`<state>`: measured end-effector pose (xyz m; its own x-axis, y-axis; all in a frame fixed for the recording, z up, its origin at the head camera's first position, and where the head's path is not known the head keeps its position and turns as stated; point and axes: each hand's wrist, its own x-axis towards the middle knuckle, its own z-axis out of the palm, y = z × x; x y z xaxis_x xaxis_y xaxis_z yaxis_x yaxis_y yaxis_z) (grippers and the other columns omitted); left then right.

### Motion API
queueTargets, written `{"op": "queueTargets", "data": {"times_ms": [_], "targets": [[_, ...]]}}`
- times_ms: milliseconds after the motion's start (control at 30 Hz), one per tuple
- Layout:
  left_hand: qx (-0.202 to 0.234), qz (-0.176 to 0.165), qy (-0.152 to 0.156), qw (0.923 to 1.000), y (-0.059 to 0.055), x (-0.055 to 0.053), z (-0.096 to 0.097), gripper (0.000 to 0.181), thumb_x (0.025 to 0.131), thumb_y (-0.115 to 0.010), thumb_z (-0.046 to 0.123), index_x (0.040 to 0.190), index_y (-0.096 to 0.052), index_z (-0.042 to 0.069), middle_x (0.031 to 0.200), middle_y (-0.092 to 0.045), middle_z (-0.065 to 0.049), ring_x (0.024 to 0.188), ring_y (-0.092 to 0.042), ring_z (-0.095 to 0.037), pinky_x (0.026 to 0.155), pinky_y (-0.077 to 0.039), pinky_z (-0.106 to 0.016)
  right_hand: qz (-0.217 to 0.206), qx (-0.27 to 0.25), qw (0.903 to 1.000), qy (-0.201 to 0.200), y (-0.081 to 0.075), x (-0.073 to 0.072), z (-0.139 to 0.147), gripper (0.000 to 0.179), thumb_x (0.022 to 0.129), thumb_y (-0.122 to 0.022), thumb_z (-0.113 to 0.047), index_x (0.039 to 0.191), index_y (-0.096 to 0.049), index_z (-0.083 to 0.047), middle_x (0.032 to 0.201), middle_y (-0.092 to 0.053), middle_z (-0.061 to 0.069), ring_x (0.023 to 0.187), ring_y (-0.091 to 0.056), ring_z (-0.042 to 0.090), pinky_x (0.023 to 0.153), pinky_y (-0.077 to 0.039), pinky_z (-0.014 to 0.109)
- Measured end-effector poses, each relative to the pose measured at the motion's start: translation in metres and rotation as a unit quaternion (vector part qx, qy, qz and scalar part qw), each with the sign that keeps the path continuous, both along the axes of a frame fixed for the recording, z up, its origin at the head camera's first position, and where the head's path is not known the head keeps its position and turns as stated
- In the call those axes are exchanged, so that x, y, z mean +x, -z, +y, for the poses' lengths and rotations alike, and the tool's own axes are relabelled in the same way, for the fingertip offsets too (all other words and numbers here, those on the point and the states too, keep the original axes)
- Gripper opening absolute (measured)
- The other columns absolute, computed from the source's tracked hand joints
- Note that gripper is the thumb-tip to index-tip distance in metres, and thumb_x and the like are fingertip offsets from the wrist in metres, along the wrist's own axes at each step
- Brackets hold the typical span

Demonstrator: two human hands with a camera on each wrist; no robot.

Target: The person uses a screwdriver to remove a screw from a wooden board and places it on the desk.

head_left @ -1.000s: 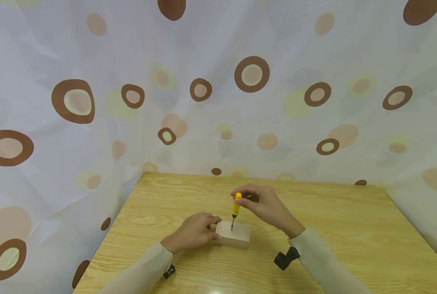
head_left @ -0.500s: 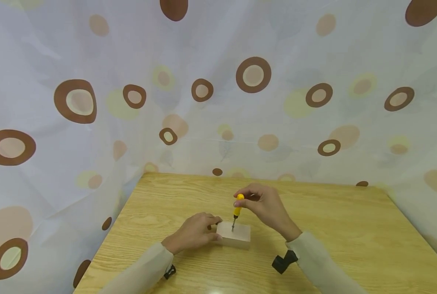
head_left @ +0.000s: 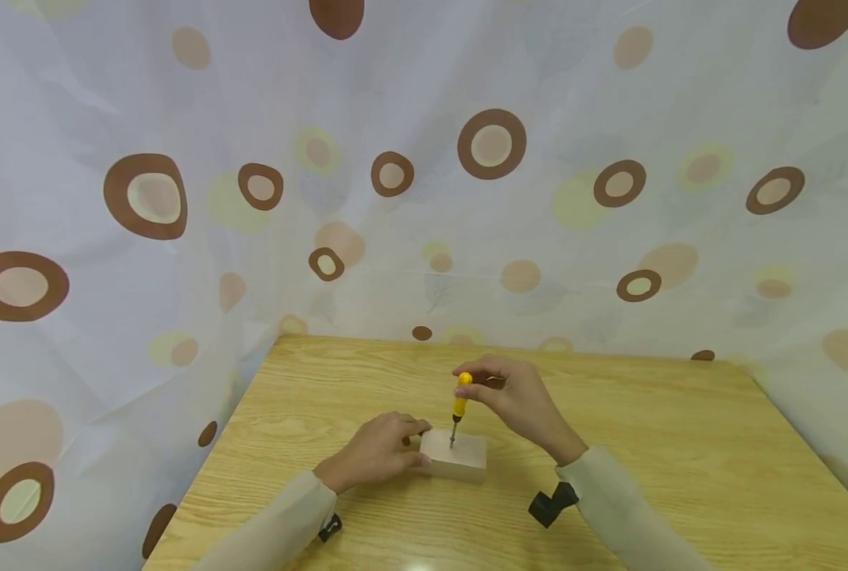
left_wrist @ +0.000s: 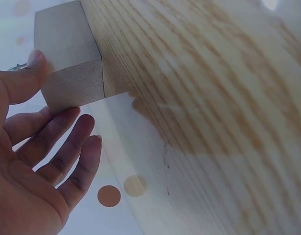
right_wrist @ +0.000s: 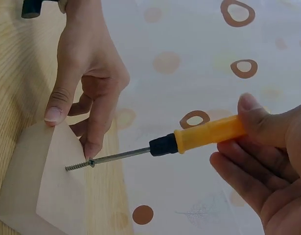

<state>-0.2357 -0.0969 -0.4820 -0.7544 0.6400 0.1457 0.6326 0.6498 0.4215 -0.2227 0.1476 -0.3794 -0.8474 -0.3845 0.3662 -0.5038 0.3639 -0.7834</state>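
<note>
A pale wooden block [head_left: 470,469] lies on the table in the head view. My left hand [head_left: 372,454] holds its left end, the thumb [left_wrist: 33,73] on one side and fingers on the other; the last fingers stay off it. From the block's top face a threaded screw [right_wrist: 79,166] sticks up, its tip in the wood and most of its thread showing. The tip of a yellow-handled screwdriver [right_wrist: 209,134] meets the screw head, tilted slightly to the right in the head view. My right hand [head_left: 522,406] pinches the handle near its top between thumb and fingers.
The wood-grain table [head_left: 645,452] spreads around the block. Behind it and along both sides hangs a white sheet [head_left: 566,103] with brown and beige spots. A black wrist camera mount [head_left: 554,503] juts from below the right sleeve [head_left: 612,492].
The right hand and screwdriver have shifted only slightly, with the tip still at the screw. The left hand keeps its hold, and the block stays in place.
</note>
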Motion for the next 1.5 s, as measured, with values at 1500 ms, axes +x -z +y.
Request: {"op": "queueTargets", "data": {"times_ms": [1500], "targets": [[0.017, -0.015, 0.005, 0.9997, -0.005, 0.001, -0.001, 0.054, 0.086, -0.066, 0.046, 0.129, -0.061, 0.013, 0.109, -0.065, 0.007, 0.067, -0.052, 0.001, 0.057, -0.044, -0.018, 0.131, 0.235, 0.9185, -0.289, 0.06, 0.067, 0.009, 0.016, 0.091, -0.066, -0.025, 0.106, -0.065, -0.024, 0.102, -0.061, -0.016, 0.087, -0.054, -0.005, 0.075, -0.045, 0.012]]}}
